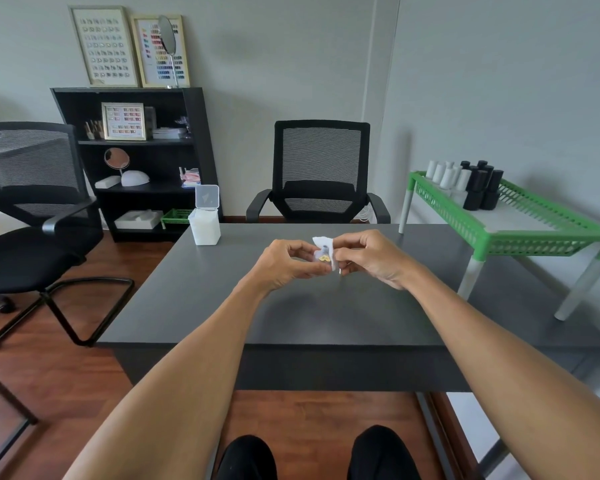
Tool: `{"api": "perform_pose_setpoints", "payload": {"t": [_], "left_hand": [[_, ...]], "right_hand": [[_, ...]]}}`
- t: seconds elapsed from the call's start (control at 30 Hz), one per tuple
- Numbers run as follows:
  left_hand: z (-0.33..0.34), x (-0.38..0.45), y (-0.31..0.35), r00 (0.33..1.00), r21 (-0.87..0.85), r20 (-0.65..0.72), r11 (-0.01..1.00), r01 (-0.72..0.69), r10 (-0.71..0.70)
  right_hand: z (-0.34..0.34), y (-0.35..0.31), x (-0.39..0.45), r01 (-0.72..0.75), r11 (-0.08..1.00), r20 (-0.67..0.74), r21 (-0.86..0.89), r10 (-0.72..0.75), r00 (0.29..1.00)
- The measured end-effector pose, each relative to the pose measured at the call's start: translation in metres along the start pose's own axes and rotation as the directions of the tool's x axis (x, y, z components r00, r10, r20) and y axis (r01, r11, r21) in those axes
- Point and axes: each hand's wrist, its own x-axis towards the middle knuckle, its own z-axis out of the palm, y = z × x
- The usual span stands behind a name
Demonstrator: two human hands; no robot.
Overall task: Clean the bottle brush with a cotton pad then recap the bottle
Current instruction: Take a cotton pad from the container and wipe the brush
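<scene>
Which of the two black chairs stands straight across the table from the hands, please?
The armchair behind the table's far edge, facing the camera. The other chair stands off to the left on the wooden floor, beside the shelf.

Both forearms bare from elbow to wrist; no sleeves in view. Left hand (284, 263) and right hand (374, 258): no rings, watch, bracelets or gloves visible. Fingernails too small to judge for polish. Lower frame edge: two knees (248, 459) covered in plain black fabric, no seams, logos or patterns discernible. Footwear and upper body out of frame.
</scene>
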Motion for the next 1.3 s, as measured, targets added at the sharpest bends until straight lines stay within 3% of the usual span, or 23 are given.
{"api": "perform_pose_setpoints", "payload": {"t": [0.33, 0.57, 0.77, 0.87, 1.13, 1.3], "left_hand": [[0.000, -0.001, -0.001, 1.000, 0.092, -0.018, 0.996, -0.004, 0.006], [0.002, 0.002, -0.004, 0.997, 0.215, -0.069, 0.977, -0.019, 0.035], [-0.006, -0.003, -0.004, 0.997, 0.068, 0.065, 0.997, 0.036, -0.041], [-0.007, -0.005, -0.004, 0.994, 0.086, 0.093, 0.995, 0.048, -0.056], [0.006, 0.004, -0.005, 0.996, 0.213, -0.085, 0.977, 0.015, 0.003], [-0.004, -0.001, -0.004, 0.999, 0.116, 0.032, 0.993, 0.024, -0.028]], "right_hand": [[0.003, -0.001, 0.005, 0.051, 0.979, -0.039, -0.195, -0.060, 0.997], [0.014, -0.011, 0.006, 0.066, 0.902, -0.123, -0.427, -0.130, 0.984], [0.010, -0.027, 0.003, 0.101, 0.844, 0.001, -0.527, -0.119, 0.993], [0.008, -0.031, 0.003, 0.103, 0.846, 0.053, -0.522, -0.089, 0.995], [0.023, -0.021, 0.014, -0.072, 0.874, -0.243, -0.480, -0.054, 0.969], [0.013, -0.027, 0.009, 0.065, 0.829, -0.047, -0.555, -0.109, 0.993]]}}
